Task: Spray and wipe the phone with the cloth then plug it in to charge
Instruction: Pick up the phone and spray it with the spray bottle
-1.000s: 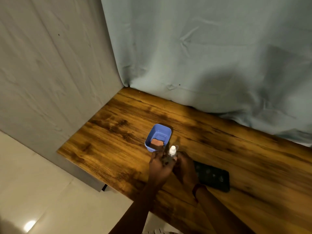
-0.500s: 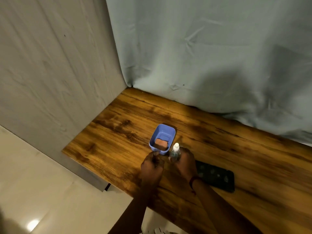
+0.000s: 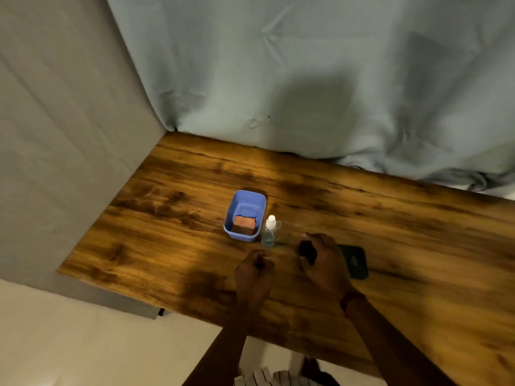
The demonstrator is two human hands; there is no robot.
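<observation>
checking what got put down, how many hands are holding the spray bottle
0. The spray bottle stands free beside the blue tub; left hand and right hand are off it.

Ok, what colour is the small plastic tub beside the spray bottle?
Light blue plastic tub, clearest in the head view.

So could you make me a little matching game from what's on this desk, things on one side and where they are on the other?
Things:
1. spray bottle
2. cloth
3. phone
4. left hand

Places or states:
A. inside the blue tub
B. curled in a fist above the desk
C. flat, partly under the right hand
D. upright beside the tub

Pairs: 1-D, 2-A, 3-C, 4-B
</observation>
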